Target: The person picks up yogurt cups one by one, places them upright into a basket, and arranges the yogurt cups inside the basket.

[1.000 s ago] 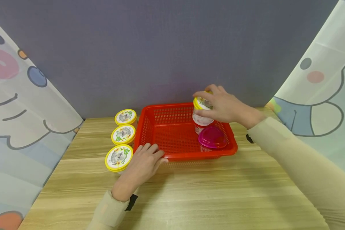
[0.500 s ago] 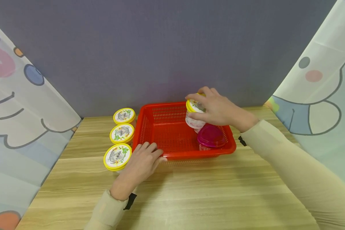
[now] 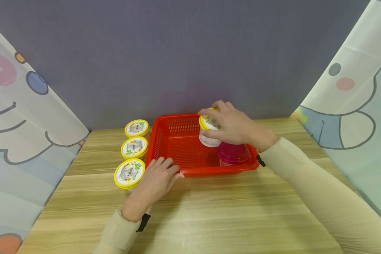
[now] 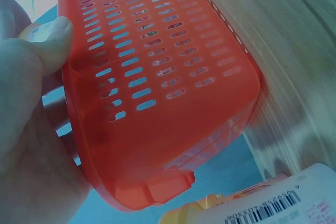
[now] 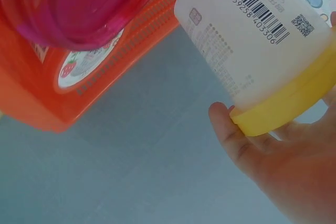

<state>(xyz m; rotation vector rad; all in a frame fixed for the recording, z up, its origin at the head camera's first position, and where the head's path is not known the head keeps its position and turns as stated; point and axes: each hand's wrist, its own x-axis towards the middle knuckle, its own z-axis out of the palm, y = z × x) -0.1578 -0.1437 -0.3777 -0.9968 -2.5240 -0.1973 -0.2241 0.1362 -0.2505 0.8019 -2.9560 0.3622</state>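
Observation:
My right hand (image 3: 235,125) grips a white tub (image 3: 209,139) by its yellow lid, fingers and thumb round the edge. In the head view the tub appears over the right half of a red plastic basket (image 3: 216,171); its barcode side shows in the right wrist view. My left hand (image 3: 158,178) holds the basket's front rim near the left corner, the thumb (image 4: 55,40) on the outer side. Inside the basket at the right sits a container with a magenta lid (image 3: 233,152). Beside it, a round label with a strawberry print (image 5: 86,66) shows in the right wrist view.
Left of the basket stand three yellow-lidded tubs in a row, a back tub (image 3: 137,127), a middle tub (image 3: 134,147) and a front tub (image 3: 129,173). A grey panel (image 3: 184,56) rises behind the wooden table (image 3: 209,218). Cartoon-printed sheets flank both sides.
My right hand has carried the yellow-lidded tub leftward and somewhat lower, toward the middle of the basket. The left hand stays on the rim.

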